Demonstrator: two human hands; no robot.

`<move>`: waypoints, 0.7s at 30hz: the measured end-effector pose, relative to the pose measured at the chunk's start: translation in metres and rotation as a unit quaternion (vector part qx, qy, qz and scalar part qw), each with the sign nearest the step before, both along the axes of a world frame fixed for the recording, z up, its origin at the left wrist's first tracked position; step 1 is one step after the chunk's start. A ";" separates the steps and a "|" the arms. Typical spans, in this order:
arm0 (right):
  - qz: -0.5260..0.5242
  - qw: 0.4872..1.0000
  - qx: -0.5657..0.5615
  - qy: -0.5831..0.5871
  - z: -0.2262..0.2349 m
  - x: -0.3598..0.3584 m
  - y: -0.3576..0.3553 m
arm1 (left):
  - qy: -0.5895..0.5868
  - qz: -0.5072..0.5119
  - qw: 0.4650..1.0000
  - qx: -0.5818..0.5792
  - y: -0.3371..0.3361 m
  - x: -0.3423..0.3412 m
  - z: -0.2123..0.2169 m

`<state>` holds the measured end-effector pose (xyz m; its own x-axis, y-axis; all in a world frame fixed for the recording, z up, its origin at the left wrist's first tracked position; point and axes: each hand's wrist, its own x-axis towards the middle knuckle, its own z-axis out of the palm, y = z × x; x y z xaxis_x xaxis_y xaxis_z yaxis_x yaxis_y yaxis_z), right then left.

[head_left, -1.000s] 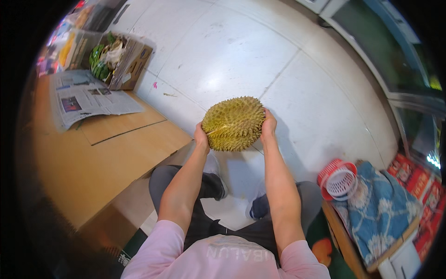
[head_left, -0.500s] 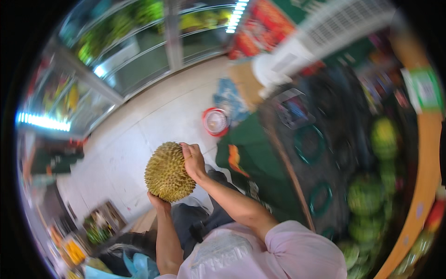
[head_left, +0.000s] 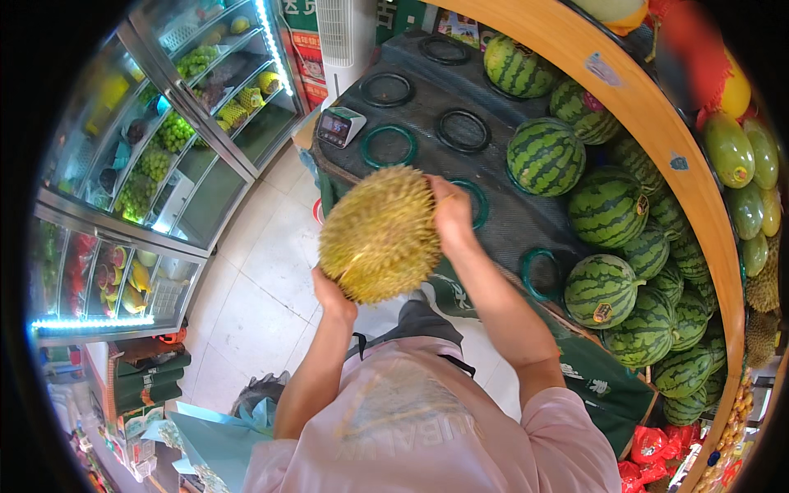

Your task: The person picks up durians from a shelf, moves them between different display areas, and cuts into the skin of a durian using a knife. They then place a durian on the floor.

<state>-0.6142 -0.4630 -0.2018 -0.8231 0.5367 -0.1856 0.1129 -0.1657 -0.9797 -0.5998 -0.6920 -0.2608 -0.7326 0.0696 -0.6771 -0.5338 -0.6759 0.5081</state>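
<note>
A big spiky yellow-green durian (head_left: 380, 234) is held up in front of my body between both hands. My left hand (head_left: 333, 296) supports it at the lower left, its fingers partly hidden beneath the fruit. At the upper right side my right hand (head_left: 450, 209) presses against the spines, with most of its fingers out of sight behind the husk. Just beyond the durian lies the near edge of a dark mat-covered display stand (head_left: 411, 103), with green and black rings on it.
Striped watermelons (head_left: 608, 205) crowd the stand's right side, bordered by a curved wooden rim (head_left: 707, 177). A small digital display (head_left: 341, 127) sits at its left corner. Glass-door fruit coolers (head_left: 177, 123) line the left. Pale floor tiles (head_left: 255, 304) run between. A light-blue bag (head_left: 214, 444) is at lower left.
My body has turned right, from the floor and coolers toward the watermelon stand. The durian has come up closer to me and to the right, still between both hands.
</note>
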 end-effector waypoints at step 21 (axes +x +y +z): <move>-0.045 0.967 -0.250 -0.029 -0.180 0.022 0.176 | 0.110 -0.112 0.953 -0.258 0.100 0.003 -0.043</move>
